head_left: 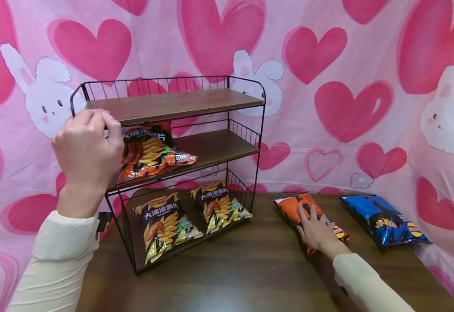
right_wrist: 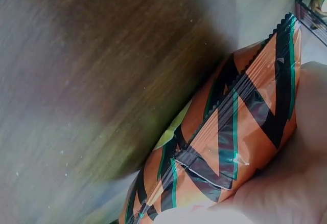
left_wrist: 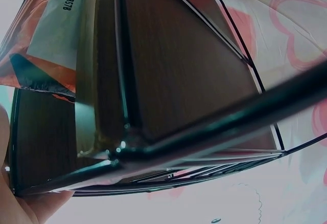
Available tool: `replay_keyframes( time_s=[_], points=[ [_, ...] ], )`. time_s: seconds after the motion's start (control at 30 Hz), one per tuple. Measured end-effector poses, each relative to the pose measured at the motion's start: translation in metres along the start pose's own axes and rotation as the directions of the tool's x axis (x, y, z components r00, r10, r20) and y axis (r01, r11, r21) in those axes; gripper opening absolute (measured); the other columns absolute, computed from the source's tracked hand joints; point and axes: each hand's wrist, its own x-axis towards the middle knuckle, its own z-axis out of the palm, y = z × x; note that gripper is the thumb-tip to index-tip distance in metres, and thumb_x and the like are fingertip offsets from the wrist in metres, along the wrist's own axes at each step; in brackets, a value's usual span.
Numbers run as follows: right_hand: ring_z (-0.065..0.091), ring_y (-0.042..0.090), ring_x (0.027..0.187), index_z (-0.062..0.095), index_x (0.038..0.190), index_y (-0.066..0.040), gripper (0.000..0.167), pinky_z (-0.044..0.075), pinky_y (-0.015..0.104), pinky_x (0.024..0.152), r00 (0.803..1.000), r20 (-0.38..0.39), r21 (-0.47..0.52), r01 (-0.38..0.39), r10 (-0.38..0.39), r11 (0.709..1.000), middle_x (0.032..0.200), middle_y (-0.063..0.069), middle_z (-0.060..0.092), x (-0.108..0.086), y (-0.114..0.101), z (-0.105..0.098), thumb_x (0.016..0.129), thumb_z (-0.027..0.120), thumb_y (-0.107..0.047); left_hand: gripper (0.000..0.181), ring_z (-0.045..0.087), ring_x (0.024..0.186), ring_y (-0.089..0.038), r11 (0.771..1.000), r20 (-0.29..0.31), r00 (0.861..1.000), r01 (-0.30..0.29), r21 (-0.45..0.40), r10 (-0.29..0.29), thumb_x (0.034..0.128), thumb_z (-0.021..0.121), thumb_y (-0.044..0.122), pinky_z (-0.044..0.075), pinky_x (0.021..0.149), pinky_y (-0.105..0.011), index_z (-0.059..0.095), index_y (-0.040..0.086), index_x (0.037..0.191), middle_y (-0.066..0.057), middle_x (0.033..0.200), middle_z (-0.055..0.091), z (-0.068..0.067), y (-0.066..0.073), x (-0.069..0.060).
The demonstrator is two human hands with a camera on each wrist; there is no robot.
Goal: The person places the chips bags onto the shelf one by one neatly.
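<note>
The left hand (head_left: 90, 145) is closing in a fist around the rack (head_left: 180, 104) at its upper front corner; the left wrist view is showing the dark rail running into the curled fingers. Rightward from this hand, the rack's top board is extending toward the backdrop (head_left: 235, 21), whose hearts and rabbits are spreading behind both hands.

Just right of and below the left hand, a red-and-black bag (head_left: 153, 151) is resting on the middle shelf (head_left: 227, 145), partly hidden by the fist. Farther below this hand, two yellow-and-black bags are leaning side by side on the bottom shelf (head_left: 194, 215): the nearer bag (head_left: 166, 227) and, to its right, the farther bag (head_left: 219, 206).

The right hand (head_left: 316, 229) is holding the orange bag (head_left: 294, 206), fingers spreading across its upper face and thumb pressing its near side. The orange bag is lying beneath this palm, over the worktop (head_left: 242, 268); in the right wrist view, its striped side and seam are facing the camera. To the right of the right hand, apart from it, the blue bag (head_left: 384, 219) is lying on the worktop. Pale sleeves (head_left: 367, 277) are covering both forearms behind the hands.
</note>
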Motion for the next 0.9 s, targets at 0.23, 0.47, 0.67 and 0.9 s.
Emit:
replay_keyframes(
  time_s=[0.23,0.47,0.67,0.9],
  points=[
    [0.04,0.073,0.121,0.021,0.16,-0.006,0.07,0.03,0.087,0.092,1.0,0.01,0.014,0.001,-0.001,1.0,0.153,0.045,0.023,0.003,0.0,-0.003,0.103,0.056,-0.026,0.05,0.06,0.077,-0.055,1.0,0.008,1.0,-0.003,-0.001,0.003,0.1037,0.042,0.028,0.042,0.06,-0.068,0.073,-0.01,0.093,-0.027,0.09,0.07,0.0,0.0,0.0],
    [0.044,0.074,0.115,0.018,0.161,-0.003,0.07,0.037,0.084,0.088,0.998,0.067,0.119,0.002,-0.01,0.993,0.152,0.044,0.024,0.002,0.003,-0.021,0.103,0.053,-0.023,0.051,0.06,0.078,-0.055,1.0,0.007,1.0,-0.001,0.001,0.001,0.1036,0.042,0.029,0.041,0.062,-0.069,0.073,-0.01,0.094,-0.027,0.091,0.07,0.0,0.0,0.0],
    [0.046,0.071,0.118,0.017,0.158,0.007,0.07,0.038,0.075,0.097,0.993,0.069,0.209,0.075,-0.091,0.975,0.148,0.049,0.026,0.005,0.006,-0.031,0.103,0.053,-0.017,0.051,0.061,0.08,-0.055,1.0,0.015,1.0,-0.002,0.003,0.002,0.1039,0.041,0.029,0.043,0.064,-0.069,0.073,-0.011,0.096,-0.027,0.093,0.07,0.0,0.0,0.002],
    [0.029,0.066,0.137,0.014,0.157,0.011,0.07,0.029,0.072,0.109,0.983,0.103,0.334,0.112,-0.154,0.936,0.151,0.05,0.023,0.005,0.009,-0.044,0.105,0.05,-0.017,0.052,0.061,0.079,-0.055,1.0,0.022,1.0,-0.004,0.002,0.004,0.104,0.041,0.029,0.043,0.063,-0.068,0.073,-0.011,0.095,-0.027,0.092,0.07,0.001,0.0,0.001]
  ],
)
